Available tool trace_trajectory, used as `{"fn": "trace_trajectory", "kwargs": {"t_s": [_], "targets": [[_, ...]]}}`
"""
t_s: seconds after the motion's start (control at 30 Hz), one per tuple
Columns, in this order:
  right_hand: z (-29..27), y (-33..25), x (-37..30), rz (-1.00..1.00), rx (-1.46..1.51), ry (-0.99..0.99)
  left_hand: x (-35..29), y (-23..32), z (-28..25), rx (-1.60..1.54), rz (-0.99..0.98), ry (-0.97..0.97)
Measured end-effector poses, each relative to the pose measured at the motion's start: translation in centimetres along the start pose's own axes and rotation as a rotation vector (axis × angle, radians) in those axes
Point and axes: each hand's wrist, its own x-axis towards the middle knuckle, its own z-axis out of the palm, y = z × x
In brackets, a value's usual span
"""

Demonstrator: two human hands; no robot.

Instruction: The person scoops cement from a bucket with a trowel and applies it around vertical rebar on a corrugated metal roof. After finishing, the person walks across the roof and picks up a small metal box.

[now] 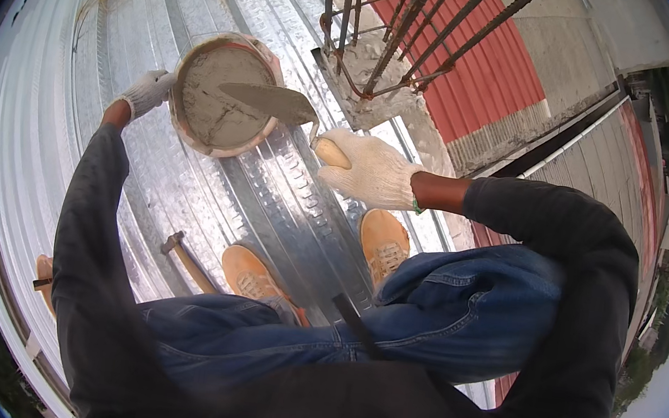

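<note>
- Mortar, wet and grey [213,98], fills the round orange-rimmed bucket [256,134] nearly to the brim; bucket is held up over the corrugated galvanised metal roof deck [285,203], toward its upper middle.
- Left hand in white knit glove [147,91] holds the bucket rim on its left side, fingers clamped on the rim.
- Right hand in white knit glove [369,169] has fingers wrapped tight on the pale wooden handle of the pointed steel trowel [272,101]; blade lies flat across the bucket top, a thin grey smear on it.
- Rusty rebar cage [398,33] stands just beyond the bucket in a rough concrete stub [367,75].
- Judged progress: early, mortar surface looks barely dug, blade carries no real load, most of the batch left.
- Wooden-handled hammer [186,259] lies on the deck near the tan work shoes [384,244], untouched.
</note>
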Motion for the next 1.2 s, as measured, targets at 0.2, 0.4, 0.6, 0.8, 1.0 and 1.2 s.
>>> {"fn": "trace_trajectory", "kwargs": {"t_s": [0.2, 0.4, 0.6, 0.8, 1.0, 1.2], "targets": [[-0.9, 1.1, -0.8, -0.034, 0.011, 0.013, 1.7, -1.4, 1.1, 0.061, 0.035, 0.079], [0.5, 2.7, -1.0, -0.042, -0.014, -0.110, 1.4, -1.1, 1.7, 0.010, -0.007, 0.103], [-1.3, 6.7, -3.1, -0.005, -0.155, -0.222, -0.2, -0.1, 1.8, -0.066, -0.039, 0.103], [1.6, 14.3, -11.5, 0.288, -0.132, 0.257, 1.8, -1.7, 2.5, -0.087, -0.026, 0.073], [4.5, 19.9, -10.9, 0.518, -0.135, 0.613, 2.6, -3.6, 1.3, 0.014, -0.052, 0.115], [-2.0, 21.8, -5.1, 0.278, -0.379, 0.630, 2.8, -3.1, 2.0, 0.067, -0.017, 0.138]]}}
